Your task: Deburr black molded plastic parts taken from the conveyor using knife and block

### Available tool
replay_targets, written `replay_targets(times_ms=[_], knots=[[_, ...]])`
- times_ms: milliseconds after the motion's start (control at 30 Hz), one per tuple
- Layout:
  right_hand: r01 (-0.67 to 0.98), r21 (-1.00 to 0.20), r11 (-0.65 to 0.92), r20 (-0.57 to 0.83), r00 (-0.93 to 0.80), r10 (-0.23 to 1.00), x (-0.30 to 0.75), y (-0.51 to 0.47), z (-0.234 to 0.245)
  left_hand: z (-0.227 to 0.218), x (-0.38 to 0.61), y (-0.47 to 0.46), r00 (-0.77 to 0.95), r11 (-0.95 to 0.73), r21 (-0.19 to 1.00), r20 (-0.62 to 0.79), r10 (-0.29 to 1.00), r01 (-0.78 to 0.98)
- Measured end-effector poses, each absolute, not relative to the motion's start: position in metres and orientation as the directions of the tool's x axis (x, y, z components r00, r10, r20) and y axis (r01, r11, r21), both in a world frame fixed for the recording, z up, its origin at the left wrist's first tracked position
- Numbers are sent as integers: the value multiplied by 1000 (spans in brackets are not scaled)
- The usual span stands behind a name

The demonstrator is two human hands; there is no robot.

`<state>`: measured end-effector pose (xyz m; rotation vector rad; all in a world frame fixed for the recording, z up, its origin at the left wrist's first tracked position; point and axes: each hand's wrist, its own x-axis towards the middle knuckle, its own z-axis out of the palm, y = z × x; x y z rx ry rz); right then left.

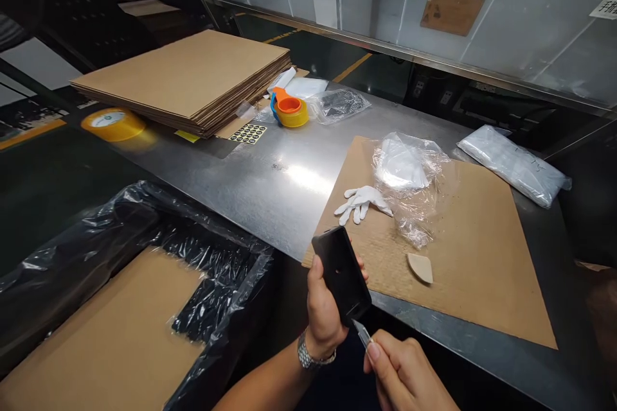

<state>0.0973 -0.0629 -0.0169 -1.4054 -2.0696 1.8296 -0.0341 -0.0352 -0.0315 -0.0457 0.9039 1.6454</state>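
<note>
My left hand (322, 308) is wrapped round a black rectangular plastic case (340, 273), held tilted with its hollow side up and a small hole near its middle. A metal watch circles that wrist. Between thumb and fingers, my right hand (400, 366) grips a utility knife (361, 332); its blade tip is at the lower edge of the case. Whether the tip touches the plastic I cannot tell. Beyond the case, a white glove (362, 203) and a small beige wedge-shaped piece (420, 268) lie on a cardboard sheet (477, 270).
Clear plastic bags (409, 160) and a wrapped white pack (513, 164) lie on the metal table (250, 186). Farther back are a tape dispenser (292, 112), a yellow tape roll (113, 125) and stacked cardboard (193, 74). A box lined with black plastic (139, 205) stands at left.
</note>
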Motion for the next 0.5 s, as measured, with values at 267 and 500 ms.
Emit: replay_targets(times_ms=[267, 500], knots=[[560, -812, -166, -539, -609, 583, 97, -61, -17, -33, -34, -39, -322, -29, 547, -449, 834, -836], [594, -789, -156, -558, -588, 586, 97, -62, -16, -37, -32, -42, -354, -57, 584, -410, 840, -810]])
